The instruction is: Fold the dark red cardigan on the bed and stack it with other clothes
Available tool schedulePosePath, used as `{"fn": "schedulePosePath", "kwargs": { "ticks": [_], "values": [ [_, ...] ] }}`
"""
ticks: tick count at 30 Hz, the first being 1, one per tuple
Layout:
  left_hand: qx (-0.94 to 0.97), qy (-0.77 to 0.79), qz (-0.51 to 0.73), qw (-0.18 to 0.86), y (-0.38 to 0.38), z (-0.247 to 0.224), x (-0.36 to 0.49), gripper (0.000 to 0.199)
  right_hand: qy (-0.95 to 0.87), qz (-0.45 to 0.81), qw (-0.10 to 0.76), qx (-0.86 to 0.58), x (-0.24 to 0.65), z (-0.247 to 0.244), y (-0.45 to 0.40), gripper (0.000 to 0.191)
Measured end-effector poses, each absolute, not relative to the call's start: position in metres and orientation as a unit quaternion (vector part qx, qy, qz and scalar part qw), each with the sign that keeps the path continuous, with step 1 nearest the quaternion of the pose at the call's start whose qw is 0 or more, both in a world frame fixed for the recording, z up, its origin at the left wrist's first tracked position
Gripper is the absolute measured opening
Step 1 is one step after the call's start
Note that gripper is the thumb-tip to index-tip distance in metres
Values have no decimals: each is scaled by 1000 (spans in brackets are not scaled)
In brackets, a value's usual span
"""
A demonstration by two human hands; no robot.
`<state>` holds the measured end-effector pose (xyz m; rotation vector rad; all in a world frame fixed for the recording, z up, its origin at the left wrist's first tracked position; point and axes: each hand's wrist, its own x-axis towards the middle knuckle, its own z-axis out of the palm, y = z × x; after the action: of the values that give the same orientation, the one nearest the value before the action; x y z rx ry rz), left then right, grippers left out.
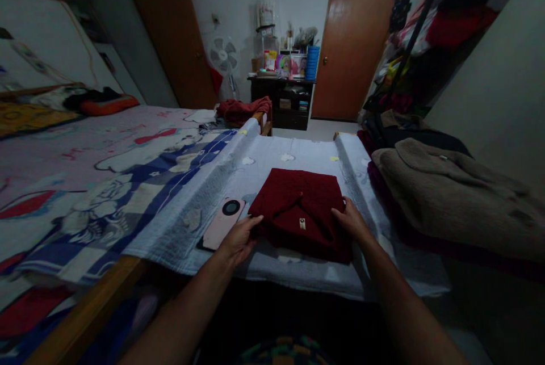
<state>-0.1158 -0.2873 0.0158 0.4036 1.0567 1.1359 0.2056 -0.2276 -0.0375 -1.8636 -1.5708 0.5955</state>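
A dark red folded sweater [298, 197], with a small pale label near its neckline, lies on a light blue cloth [281, 152] in front of me. At its left edge my left hand [240, 240] pinches the fabric between thumb and fingers. My right hand [351, 220] grips the opposite edge, thumb on top and fingers partly hidden by the garment. Just left of the sweater lies a pink phone [223, 223] with a round black camera ring, close to my left hand but not held.
A folded brown coat [447, 189] lies on a pile at the right. To the left is a bed with a patterned sheet [106, 155] and a wooden rail [89, 308]. Farther back stand a fan [223, 54] and a dark cabinet [279, 101]. Clothes [460, 27] hang at upper right.
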Motion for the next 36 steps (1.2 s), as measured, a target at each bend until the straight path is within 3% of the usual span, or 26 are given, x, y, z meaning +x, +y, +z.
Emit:
{"fn": "schedulePosePath", "kwargs": {
  "ticks": [11,20,26,36],
  "values": [
    [101,482,501,711,-316,33,-85,47,-631,159,259,-714,205,-42,-227,54],
    [30,482,509,713,-324,17,-53,33,-660,55,205,-720,196,-31,-215,60],
    [14,511,484,710,-324,8,-40,19,-679,40,191,-707,177,-7,-176,52],
    [69,535,475,696,-322,15,-35,24,-728,59,103,-675,149,12,-111,49]
  ]
}}
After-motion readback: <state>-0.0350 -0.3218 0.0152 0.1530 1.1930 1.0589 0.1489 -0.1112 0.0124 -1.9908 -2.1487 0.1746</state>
